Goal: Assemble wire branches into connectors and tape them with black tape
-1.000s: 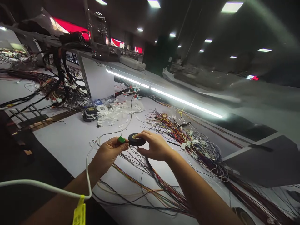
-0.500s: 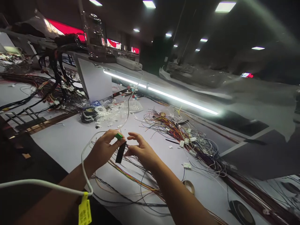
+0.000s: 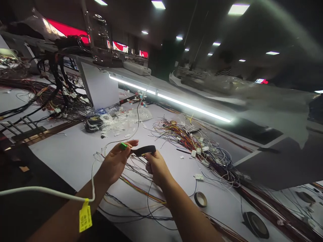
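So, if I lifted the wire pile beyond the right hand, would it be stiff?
The wire pile would probably flop, since it's full of curves and loops. It might snag, being so tangled; its fanned-out ends might spread.

Green block-shaped plastic connector [image 3: 123, 146], 8 o'clock: smooth, slight sheen; curved black tape [image 3: 145, 150], 7 o'clock: matt. White flat tabletop [image 3: 63, 151], extending towards 8 o'clock: smooth, low gloss. Transparent cylindrical handled jug [image 3: 98, 42], 11 o'clock: glossy, glass or plastic undetermined; yellow rectangular printed tag [image 3: 85, 218], 7 o'clock: smooth, material uncertain.
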`<action>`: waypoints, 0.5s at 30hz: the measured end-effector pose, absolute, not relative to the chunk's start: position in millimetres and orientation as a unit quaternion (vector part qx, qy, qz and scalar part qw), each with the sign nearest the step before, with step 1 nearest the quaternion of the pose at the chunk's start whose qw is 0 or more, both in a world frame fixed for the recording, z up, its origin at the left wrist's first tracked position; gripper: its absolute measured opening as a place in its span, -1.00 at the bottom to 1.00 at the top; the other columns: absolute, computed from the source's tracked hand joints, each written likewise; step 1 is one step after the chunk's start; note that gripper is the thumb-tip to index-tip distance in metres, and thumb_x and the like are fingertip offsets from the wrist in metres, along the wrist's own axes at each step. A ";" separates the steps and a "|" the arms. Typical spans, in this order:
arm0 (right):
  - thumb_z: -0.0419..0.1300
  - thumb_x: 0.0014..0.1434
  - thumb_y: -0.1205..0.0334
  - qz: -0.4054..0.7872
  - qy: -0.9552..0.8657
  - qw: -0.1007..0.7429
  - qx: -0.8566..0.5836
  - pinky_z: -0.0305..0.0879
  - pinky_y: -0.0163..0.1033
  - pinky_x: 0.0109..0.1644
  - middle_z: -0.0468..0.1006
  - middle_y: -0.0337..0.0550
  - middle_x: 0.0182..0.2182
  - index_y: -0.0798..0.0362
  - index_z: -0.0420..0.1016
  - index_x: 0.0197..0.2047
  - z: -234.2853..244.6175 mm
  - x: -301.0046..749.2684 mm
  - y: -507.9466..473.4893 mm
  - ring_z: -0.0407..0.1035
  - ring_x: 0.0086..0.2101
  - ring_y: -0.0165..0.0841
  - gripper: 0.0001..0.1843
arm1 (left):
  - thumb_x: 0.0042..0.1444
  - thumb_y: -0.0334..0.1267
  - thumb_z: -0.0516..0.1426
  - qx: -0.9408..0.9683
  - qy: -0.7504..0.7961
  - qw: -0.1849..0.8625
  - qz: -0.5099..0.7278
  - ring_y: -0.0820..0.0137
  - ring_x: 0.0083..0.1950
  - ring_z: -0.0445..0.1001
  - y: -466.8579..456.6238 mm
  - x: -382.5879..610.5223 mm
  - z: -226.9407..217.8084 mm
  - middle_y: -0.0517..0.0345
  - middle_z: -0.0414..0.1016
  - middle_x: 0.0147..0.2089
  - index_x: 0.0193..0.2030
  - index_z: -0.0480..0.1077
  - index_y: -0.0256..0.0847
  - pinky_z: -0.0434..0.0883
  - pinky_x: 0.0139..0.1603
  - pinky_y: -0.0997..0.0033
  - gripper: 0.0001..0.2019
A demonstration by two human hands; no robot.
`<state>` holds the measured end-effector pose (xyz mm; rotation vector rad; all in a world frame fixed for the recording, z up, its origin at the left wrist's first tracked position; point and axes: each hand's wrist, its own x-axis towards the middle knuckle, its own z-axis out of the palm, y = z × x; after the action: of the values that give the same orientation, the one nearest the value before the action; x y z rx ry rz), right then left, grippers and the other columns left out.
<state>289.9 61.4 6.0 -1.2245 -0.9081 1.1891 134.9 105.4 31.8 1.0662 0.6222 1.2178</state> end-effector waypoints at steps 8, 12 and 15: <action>0.17 0.07 0.34 0.274 -0.673 0.509 -0.462 0.28 -0.33 -0.40 0.25 -0.16 0.05 -0.23 0.31 0.15 19.6 289.6 47.6 0.27 -0.49 -0.57 -0.43 | -0.03 -0.09 0.30 0.586 0.411 0.499 0.489 0.44 -0.42 0.43 118.5 132.8 44.0 0.21 0.52 -0.43 -0.33 0.54 -0.17 0.34 -0.42 0.49 -0.79; 0.15 0.09 0.35 0.195 -0.673 0.543 -0.463 0.32 -0.25 -0.26 0.39 -0.19 -0.04 -0.17 0.46 -0.06 17.5 277.1 48.4 0.32 -0.37 -0.44 -0.65 | -0.02 -0.08 0.30 0.468 0.368 0.623 0.508 0.44 -0.40 0.46 117.1 140.4 34.6 0.18 0.56 -0.34 -0.28 0.53 -0.18 0.39 -0.36 0.47 -0.76; 0.09 0.18 0.17 0.403 -0.479 0.616 -0.478 0.18 -0.37 -0.56 0.44 -0.15 -0.23 -0.01 0.38 -0.09 7.7 286.5 53.2 0.19 -0.59 -0.53 -0.77 | -0.02 -0.11 0.31 0.440 0.302 0.627 0.567 0.34 -0.19 0.53 114.0 140.9 28.6 0.15 0.61 -0.28 -0.34 0.53 -0.14 0.43 -0.13 0.38 -0.82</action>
<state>286.5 53.2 7.7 -1.1018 -1.1025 0.9282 140.9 114.0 28.6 1.0098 0.6918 1.2999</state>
